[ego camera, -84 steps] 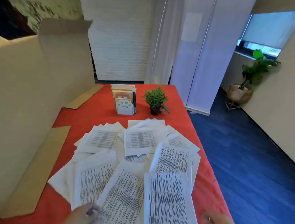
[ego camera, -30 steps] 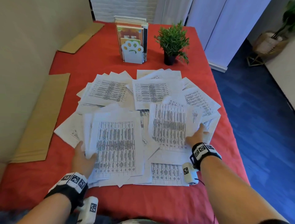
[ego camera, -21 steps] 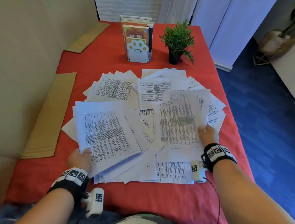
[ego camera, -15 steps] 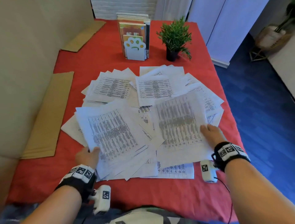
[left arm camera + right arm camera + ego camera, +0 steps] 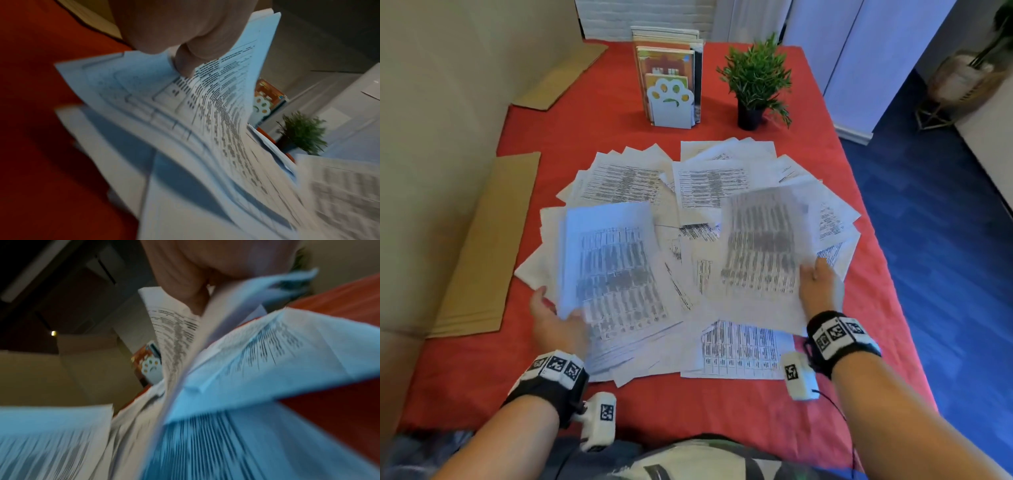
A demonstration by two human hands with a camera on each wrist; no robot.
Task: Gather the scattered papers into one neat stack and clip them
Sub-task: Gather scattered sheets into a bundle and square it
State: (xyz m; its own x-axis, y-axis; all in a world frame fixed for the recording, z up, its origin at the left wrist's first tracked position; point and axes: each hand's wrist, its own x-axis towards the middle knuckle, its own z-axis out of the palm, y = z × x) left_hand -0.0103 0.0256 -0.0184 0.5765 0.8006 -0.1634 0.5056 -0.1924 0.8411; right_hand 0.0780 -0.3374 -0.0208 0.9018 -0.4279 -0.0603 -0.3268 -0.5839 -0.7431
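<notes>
Left hand (image 5: 558,322): pinches a lifted sheaf, now squared upright from its earlier slant. Right hand (image 5: 816,286): grips a raised sheet. Remaining papers (image 5: 709,178) lie scattered beyond both grips; gathering barely begun.

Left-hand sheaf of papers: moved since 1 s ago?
Yes. The sheaf gripped by the left hand has lifted off the pile and swung around, while the sheets nearer the bookend lie as before.
</notes>
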